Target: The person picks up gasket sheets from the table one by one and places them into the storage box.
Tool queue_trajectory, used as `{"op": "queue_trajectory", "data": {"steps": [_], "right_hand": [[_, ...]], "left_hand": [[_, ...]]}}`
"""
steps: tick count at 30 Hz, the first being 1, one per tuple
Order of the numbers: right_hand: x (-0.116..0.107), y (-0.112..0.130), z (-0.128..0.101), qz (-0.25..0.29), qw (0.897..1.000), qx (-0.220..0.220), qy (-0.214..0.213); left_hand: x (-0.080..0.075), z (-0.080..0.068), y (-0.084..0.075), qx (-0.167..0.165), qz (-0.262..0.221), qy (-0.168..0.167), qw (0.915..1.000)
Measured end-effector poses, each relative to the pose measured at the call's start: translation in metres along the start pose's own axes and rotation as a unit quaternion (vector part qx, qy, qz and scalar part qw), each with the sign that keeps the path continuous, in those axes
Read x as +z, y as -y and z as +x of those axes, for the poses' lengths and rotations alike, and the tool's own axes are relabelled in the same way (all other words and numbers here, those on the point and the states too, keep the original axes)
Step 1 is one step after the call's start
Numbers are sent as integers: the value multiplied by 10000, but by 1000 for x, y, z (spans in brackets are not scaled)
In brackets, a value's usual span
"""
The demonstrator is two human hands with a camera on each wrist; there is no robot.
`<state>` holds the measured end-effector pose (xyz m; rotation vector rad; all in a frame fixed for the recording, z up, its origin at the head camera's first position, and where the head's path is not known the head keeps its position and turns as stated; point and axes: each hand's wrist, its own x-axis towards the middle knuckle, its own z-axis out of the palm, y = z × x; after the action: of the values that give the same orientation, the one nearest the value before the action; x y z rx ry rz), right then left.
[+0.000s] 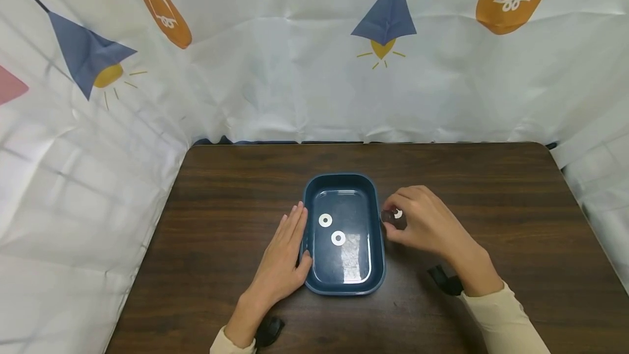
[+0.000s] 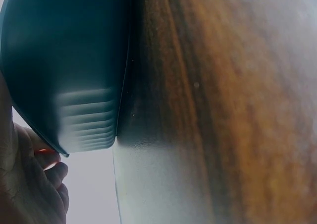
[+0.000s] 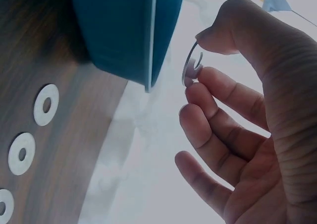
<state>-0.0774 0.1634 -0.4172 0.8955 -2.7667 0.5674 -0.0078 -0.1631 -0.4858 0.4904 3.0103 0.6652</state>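
A blue rectangular tray (image 1: 341, 287) holds two flat metal washers, one washer (image 1: 325, 220) behind the other washer (image 1: 338, 238). Along the tray's left side lies my left hand (image 1: 281, 266), its fingers straight against the rim and the thumb near the wall. My right hand (image 1: 425, 220) is just off the tray's right side. Between thumb and fingertips it pinches another washer (image 3: 189, 65), held edge-on in the right wrist view. Below that hand, more washers rest on the table, among them a washer (image 3: 46, 105) and a washer (image 3: 22, 153).
The dark wood-grain table (image 1: 221, 206) extends around the tray. A white curtain printed with lamps and bulbs (image 1: 304, 81) hangs behind the far edge and down the left side. Black wrist straps (image 1: 446, 281) show at both wrists.
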Motion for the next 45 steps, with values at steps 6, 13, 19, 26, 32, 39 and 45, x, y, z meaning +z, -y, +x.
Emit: {"op": "queue_trajectory", "data": {"steps": [6, 13, 19, 26, 32, 39, 45], "right_hand": [[-1, 3, 9, 55, 9997, -217, -90], [-3, 5, 22, 142, 9989, -438, -112], [-2, 7, 32, 246, 9982, -549, -67], [-2, 9, 38, 155, 9980, -603, 59], [0, 12, 44, 133, 9969, -743, 210], [2, 20, 50, 114, 9963, -703, 486], [6, 24, 52, 8, 9955, -790, 522]], "left_hand": [[0, 0, 1, 4, 20, -5, 10000], [-1, 1, 1, 44, 27, -29, 10000], [-2, 1, 1, 72, 17, -50, 10000], [-2, 0, 1, -1, 49, 21, 10000], [-2, 0, 1, 13, 53, 4, 10000], [-1, 0, 2, 35, 18, 3, 10000], [-1, 0, 1, 51, -31, 14, 10000]]}}
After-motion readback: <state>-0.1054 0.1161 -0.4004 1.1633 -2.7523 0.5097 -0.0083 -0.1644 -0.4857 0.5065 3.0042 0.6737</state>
